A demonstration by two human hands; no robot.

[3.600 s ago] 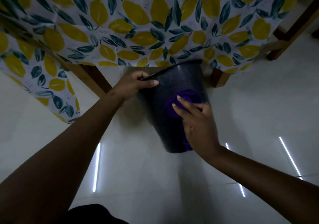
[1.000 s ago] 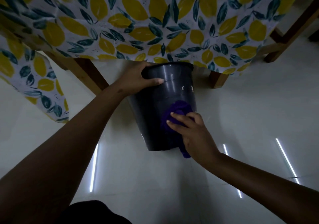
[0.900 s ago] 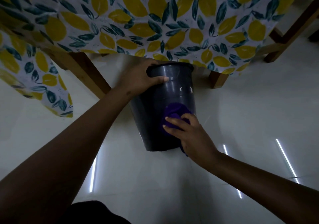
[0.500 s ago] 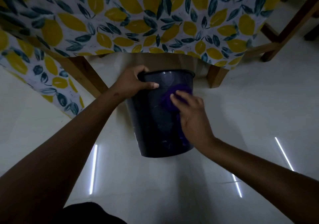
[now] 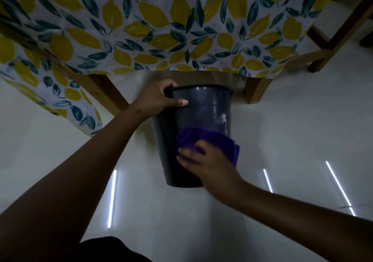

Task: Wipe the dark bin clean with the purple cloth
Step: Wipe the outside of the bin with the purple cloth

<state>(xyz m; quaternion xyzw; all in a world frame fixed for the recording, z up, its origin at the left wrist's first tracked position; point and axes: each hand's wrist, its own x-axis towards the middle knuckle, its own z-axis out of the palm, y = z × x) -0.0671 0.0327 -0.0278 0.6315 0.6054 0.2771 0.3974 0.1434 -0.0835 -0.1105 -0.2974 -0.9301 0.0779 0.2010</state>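
Observation:
The dark bin (image 5: 203, 112) stands on the white floor just in front of the table, its rim toward the table and its base toward me. My left hand (image 5: 159, 100) grips the rim on the left, thumb on the outer wall and fingers curled over the edge. The purple cloth (image 5: 205, 138) lies against the lower right part of the bin's outer wall. My right hand (image 5: 203, 160) presses on the cloth with fingers spread flat; the hand hides the cloth's lower part.
A table with wooden legs (image 5: 255, 92) and a hanging tablecloth printed with yellow lemons (image 5: 161, 29) rises right behind the bin. A second wooden frame (image 5: 331, 39) stands at the far right. The glossy white floor (image 5: 302, 130) reflects ceiling lights.
My right hand has slid the cloth down the bin wall from near the rim to the lower right side. My left hand keeps its hold on the rim.

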